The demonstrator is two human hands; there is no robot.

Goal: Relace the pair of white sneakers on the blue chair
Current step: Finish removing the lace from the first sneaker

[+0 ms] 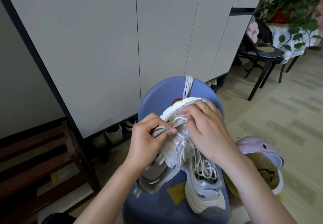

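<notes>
Two white sneakers sit on the blue chair (157, 94). The upper sneaker (172, 147) is tipped on its side, and both hands work on it. My left hand (148, 136) pinches the grey tongue loop and a lace end at the sneaker's left side. My right hand (208, 127), a gold ring on one finger, curls its fingers around a white lace loop (180, 119) at the eyelets. The second sneaker (204, 190) lies lower right on the seat with loose laces piled in it. Another white lace (187, 85) hangs over the chair back.
Grey cabinet doors (104, 49) stand behind the chair, shoes in the gap beneath. A lilac stool (257, 147) lies right of the chair. A dark wooden rack (35, 157) is at left. A black chair (262, 56) and potted plant (286, 5) stand far right.
</notes>
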